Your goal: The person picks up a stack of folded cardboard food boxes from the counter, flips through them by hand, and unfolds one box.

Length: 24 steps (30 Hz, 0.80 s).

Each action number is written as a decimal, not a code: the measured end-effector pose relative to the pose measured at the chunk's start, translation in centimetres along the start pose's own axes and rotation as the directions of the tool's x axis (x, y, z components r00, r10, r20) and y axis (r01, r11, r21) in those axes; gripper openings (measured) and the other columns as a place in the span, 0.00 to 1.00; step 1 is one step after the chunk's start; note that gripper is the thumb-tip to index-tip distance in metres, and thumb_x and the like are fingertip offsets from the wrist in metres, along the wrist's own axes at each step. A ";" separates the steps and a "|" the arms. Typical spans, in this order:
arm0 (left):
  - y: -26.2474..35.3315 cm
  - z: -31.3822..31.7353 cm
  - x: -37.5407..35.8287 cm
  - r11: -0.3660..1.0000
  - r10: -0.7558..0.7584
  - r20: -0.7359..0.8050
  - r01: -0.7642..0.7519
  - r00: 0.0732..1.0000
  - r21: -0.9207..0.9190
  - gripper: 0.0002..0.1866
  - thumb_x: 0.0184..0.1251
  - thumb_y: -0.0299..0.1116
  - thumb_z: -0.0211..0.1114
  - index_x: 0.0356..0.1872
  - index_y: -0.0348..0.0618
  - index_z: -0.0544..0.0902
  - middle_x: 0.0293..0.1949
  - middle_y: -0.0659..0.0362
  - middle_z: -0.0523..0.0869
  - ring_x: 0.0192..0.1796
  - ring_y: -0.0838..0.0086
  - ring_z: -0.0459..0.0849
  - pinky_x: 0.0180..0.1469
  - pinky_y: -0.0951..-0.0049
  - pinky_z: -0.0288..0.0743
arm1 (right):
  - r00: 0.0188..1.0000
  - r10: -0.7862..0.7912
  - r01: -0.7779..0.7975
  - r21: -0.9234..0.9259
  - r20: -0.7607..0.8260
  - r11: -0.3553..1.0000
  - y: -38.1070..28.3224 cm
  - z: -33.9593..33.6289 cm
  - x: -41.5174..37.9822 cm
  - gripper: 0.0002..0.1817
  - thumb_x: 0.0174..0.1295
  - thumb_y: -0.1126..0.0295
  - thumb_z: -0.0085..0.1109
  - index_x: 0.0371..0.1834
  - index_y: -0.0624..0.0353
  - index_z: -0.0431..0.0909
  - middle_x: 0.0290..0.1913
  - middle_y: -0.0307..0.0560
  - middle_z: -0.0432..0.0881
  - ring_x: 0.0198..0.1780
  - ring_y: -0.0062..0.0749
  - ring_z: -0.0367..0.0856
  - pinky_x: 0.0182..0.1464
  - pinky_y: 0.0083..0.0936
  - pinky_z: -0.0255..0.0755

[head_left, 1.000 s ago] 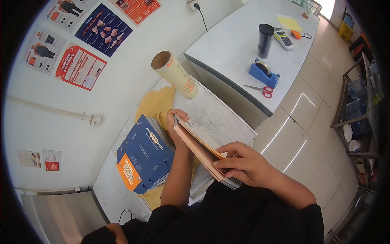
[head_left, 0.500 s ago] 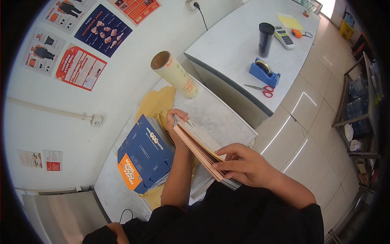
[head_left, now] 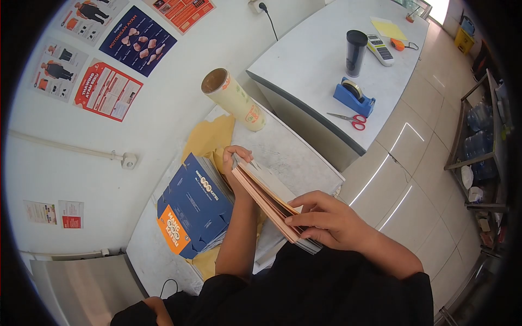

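Note:
Both my hands hold a stack of flat cardboard sheets (head_left: 266, 202) above the work table, tilted with its layered edges toward me. My left hand (head_left: 237, 158) is closed around the far end. At the near end my right hand (head_left: 329, 220) has its fingers and thumb on the edges, where a narrow dark gap parts the layers. Beside my left forearm lies a pile of blue printed cardboard box blanks (head_left: 193, 204) with an orange panel, on crumpled brown wrapping paper (head_left: 209, 136).
A pale printed roll (head_left: 234, 100) stands on the table (head_left: 293, 155) by the wall. On the white counter (head_left: 304, 60) are red-handled scissors (head_left: 348, 118), a blue tape dispenser (head_left: 353, 99), a dark tumbler (head_left: 355, 54) and a calculator-like device (head_left: 379, 50). A metal rack (head_left: 478, 157) stands at right.
The gap between the sheets near my right fingers looks slightly wider. My hands and the stack stay in almost the same place.

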<state>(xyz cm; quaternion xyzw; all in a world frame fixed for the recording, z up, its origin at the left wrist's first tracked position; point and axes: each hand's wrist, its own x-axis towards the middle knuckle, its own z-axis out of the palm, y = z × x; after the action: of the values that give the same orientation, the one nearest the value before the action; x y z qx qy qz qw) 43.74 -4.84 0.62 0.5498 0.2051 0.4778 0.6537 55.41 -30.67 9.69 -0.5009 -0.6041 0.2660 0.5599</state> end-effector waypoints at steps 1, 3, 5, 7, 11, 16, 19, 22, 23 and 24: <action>0.2 0.5 -0.1 0.999 -0.005 -0.035 0.003 0.999 -0.054 0.12 0.79 0.38 0.49 0.36 0.44 0.74 0.26 0.60 0.76 0.34 0.71 0.75 0.55 0.64 0.72 | 1.000 -0.008 0.008 -0.001 0.002 1.000 0.0 0.0 0.0 0.21 0.61 0.71 0.74 0.59 0.54 0.87 0.63 0.49 0.77 0.47 0.33 0.81 0.51 0.28 0.82; 0.2 0.5 -0.2 0.998 -0.014 -0.044 0.012 0.999 -0.057 0.12 0.79 0.39 0.49 0.36 0.44 0.74 0.26 0.60 0.76 0.34 0.71 0.75 0.55 0.64 0.72 | 1.000 -0.023 0.023 -0.004 0.006 1.000 0.1 0.0 0.1 0.21 0.61 0.72 0.74 0.59 0.54 0.87 0.63 0.50 0.78 0.47 0.34 0.81 0.51 0.28 0.81; -0.1 -0.3 -0.1 0.999 -0.021 0.005 0.021 1.000 0.044 0.19 0.82 0.49 0.45 0.37 0.45 0.73 0.29 0.59 0.76 0.37 0.70 0.74 0.57 0.64 0.69 | 1.000 -0.003 0.003 0.021 0.007 1.000 0.1 -0.1 0.1 0.21 0.61 0.72 0.74 0.59 0.54 0.87 0.63 0.50 0.78 0.47 0.34 0.81 0.52 0.29 0.80; -0.2 -0.4 -0.1 0.999 -0.010 -0.003 0.010 1.000 0.053 0.19 0.81 0.49 0.45 0.37 0.45 0.73 0.29 0.59 0.76 0.38 0.70 0.74 0.57 0.64 0.69 | 1.000 -0.003 0.003 0.024 0.009 1.000 0.1 -0.1 0.1 0.21 0.62 0.72 0.74 0.59 0.54 0.87 0.63 0.51 0.78 0.47 0.35 0.81 0.52 0.29 0.80; 0.1 0.3 -0.1 0.999 0.040 -0.039 -0.039 0.998 0.036 0.05 0.74 0.30 0.53 0.36 0.44 0.74 0.26 0.61 0.76 0.33 0.73 0.76 0.55 0.64 0.74 | 1.000 -0.002 0.001 0.013 0.029 1.000 0.1 -0.3 0.0 0.21 0.62 0.72 0.73 0.60 0.52 0.85 0.63 0.52 0.77 0.53 0.42 0.81 0.55 0.33 0.79; 0.4 0.7 -0.2 0.997 0.058 -0.023 -0.056 0.998 0.060 0.02 0.72 0.27 0.56 0.36 0.44 0.74 0.26 0.61 0.76 0.34 0.73 0.76 0.56 0.65 0.75 | 1.000 0.001 -0.002 0.013 0.029 1.000 -0.3 -0.6 0.1 0.21 0.63 0.70 0.73 0.60 0.54 0.84 0.63 0.53 0.77 0.53 0.42 0.82 0.55 0.33 0.79; 0.0 0.3 -0.1 0.993 0.042 -0.001 -0.041 0.999 0.113 0.13 0.78 0.40 0.47 0.36 0.44 0.73 0.28 0.60 0.76 0.36 0.71 0.75 0.57 0.64 0.72 | 0.999 -0.033 0.033 0.000 -0.007 0.999 -0.2 -0.5 0.3 0.19 0.65 0.72 0.71 0.60 0.57 0.84 0.63 0.54 0.78 0.47 0.36 0.83 0.51 0.31 0.80; 0.4 0.9 -0.2 0.996 0.024 -0.021 -0.022 0.999 0.083 0.07 0.75 0.33 0.51 0.36 0.44 0.73 0.28 0.61 0.75 0.35 0.73 0.75 0.56 0.65 0.73 | 1.000 -0.021 0.021 -0.041 0.000 0.999 -0.3 -0.2 0.1 0.18 0.66 0.77 0.67 0.59 0.58 0.84 0.63 0.56 0.78 0.49 0.37 0.83 0.51 0.30 0.81; 0.7 1.2 -0.2 0.998 0.021 -0.033 -0.019 0.999 0.063 0.02 0.72 0.26 0.55 0.36 0.44 0.73 0.27 0.61 0.75 0.34 0.74 0.75 0.55 0.66 0.75 | 1.000 -0.027 0.026 -0.086 -0.008 0.996 -0.4 0.0 0.0 0.17 0.66 0.78 0.66 0.59 0.59 0.84 0.63 0.56 0.78 0.49 0.38 0.84 0.51 0.30 0.81; 0.8 1.0 -0.2 0.998 0.019 -0.027 -0.018 0.999 0.064 0.03 0.72 0.26 0.55 0.36 0.44 0.73 0.27 0.61 0.75 0.34 0.74 0.75 0.55 0.66 0.75 | 0.999 -0.034 0.031 -0.132 -0.019 0.991 -0.4 0.0 -0.1 0.17 0.66 0.79 0.64 0.58 0.59 0.84 0.63 0.56 0.77 0.49 0.38 0.84 0.51 0.30 0.81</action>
<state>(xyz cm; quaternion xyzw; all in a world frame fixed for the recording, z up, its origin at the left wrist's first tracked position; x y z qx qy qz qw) 44.18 -5.56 1.61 0.5657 0.2244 0.4846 0.6283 55.26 -30.86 9.98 -0.5297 -0.6223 0.2112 0.5362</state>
